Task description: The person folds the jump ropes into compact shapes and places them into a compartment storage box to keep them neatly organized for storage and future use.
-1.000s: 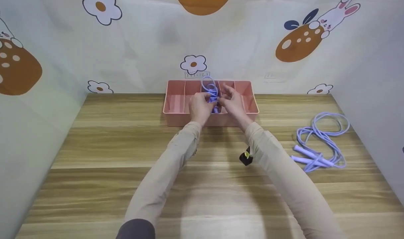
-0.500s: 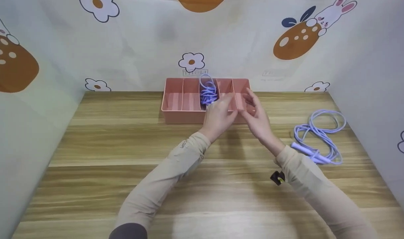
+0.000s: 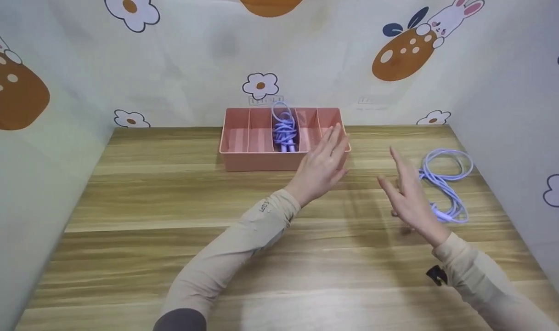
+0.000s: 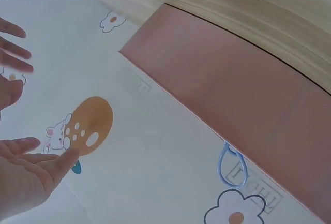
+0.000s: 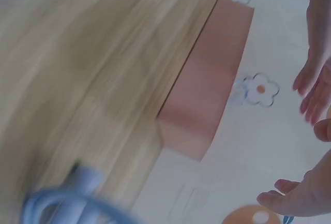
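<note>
Two jump ropes: the bundled rope (image 3: 285,133) sat in the middle compartment of the pink box (image 3: 261,162); the loose rope (image 3: 441,185) lay in loops on the table (image 3: 160,193), right of the box.
Bundle: many turns of cord, with two handle ends (image 3: 291,148) showing at the front of the compartment and a loop (image 3: 280,102) above the back rim.
Your left hand (image 3: 318,170): fingers straight, grip wide, holding nothing, over the box's front right corner in the head view; whether it touched the box, you could not tell.
Your right hand (image 3: 410,197): thumb spread from the fingers, grip wide, holding nothing, well apart from the box, partly hiding the loose rope.
Your sleeves (image 3: 233,248): beige, a small black piece (image 3: 437,275) beside the right one.
Wall (image 3: 192,59): pale, printed with flowers and rabbits.
</note>
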A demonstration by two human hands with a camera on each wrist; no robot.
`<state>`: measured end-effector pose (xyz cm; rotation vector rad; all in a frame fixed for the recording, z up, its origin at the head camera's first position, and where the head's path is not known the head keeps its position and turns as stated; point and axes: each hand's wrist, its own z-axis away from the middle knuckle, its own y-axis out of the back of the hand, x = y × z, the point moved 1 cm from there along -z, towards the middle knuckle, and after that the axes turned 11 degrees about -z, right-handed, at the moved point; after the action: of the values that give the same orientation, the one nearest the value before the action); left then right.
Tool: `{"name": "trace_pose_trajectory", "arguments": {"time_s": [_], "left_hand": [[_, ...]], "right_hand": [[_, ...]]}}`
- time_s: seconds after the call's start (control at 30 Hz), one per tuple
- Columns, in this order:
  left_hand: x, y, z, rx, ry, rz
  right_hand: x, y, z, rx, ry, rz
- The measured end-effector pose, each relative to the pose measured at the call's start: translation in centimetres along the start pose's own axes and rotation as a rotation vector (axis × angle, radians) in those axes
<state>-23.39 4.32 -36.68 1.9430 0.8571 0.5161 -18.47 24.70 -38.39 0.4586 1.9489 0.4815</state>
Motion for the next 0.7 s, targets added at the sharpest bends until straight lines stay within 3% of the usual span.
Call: {"name": "trace_pose_trajectory", "arguments": {"time_s": [0.17, 0.33, 0.7], "left_hand": [[1.1, -0.6, -0.3, -0.076, -0.066, -0.097], [2.8, -1.8, -0.4, -0.143, -0.104, -0.118], [7.5, -5.5, -1.4, -0.295, -0.214, -0.129]], "right_hand": [[1.8, 2.9, 1.6, 0.007, 0.012, 0.097], [2.6, 4.9, 2.8, 0.042, 0.027, 0.159], [3.8, 7.5, 5.4, 0.101, -0.026, 0.158]]}}
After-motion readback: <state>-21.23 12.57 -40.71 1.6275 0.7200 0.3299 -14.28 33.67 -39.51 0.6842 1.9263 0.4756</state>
